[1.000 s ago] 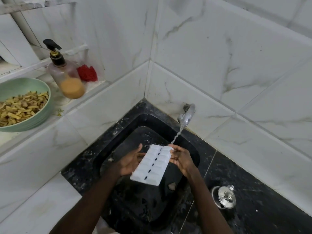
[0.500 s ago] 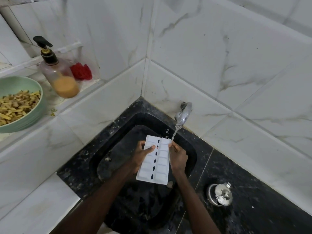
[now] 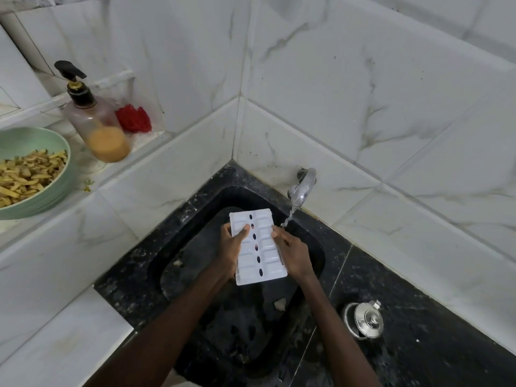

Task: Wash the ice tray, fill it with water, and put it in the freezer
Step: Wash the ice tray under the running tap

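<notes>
Sink: tray covers left hand (partly).

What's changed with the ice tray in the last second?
The ice tray turned from a slant to almost straight away from you. The left hand went from touching its edge to gripping it, thumb on top. The water stream now lands by the right hand at the tray's edge, not on its corner. Unchanged: tap running, both hands on the tray.
</notes>
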{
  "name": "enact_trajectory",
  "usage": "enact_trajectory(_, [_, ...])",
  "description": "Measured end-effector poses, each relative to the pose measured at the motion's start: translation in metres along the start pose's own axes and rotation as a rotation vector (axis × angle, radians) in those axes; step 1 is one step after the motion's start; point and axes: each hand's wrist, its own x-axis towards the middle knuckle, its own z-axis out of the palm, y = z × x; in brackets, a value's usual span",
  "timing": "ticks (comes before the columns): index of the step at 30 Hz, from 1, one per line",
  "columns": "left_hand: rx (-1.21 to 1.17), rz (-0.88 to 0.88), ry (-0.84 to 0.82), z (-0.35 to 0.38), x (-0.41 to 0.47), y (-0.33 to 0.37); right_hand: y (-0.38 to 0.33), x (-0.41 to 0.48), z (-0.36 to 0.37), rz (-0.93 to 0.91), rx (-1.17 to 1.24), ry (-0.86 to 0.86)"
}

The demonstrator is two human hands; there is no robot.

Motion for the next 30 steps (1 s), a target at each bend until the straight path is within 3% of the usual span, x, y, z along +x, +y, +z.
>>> enact_trajectory(7, [0.015, 0.008, -0.021, 0.006, -0.004, -0.002, -0.016, 0.001, -0.007, 0.055, 0.103, -0.075])
enact_trajectory(12, [-0.009, 0.017, 0.084, -0.005, 0.007, 0.001, -0.021, -0.017, -0.014, 0.043, 0.091, -0.142])
enact_trajectory(18, [-0.031, -0.027, 0.109, 0.01, 0.001, -0.005, -0.028, -0.016, -0.014, 0.038, 0.079, -0.117])
enact_trajectory(25, [-0.16, -0.004, 0.316, 0.004, 0.008, 0.003, -0.002, -0.032, -0.015, -0.003, 0.041, -0.075])
enact_trajectory(30, [-0.238, -0.07, 0.389, 0.016, 0.011, 0.001, 0.003, -0.03, -0.012, -0.075, 0.039, 0.089])
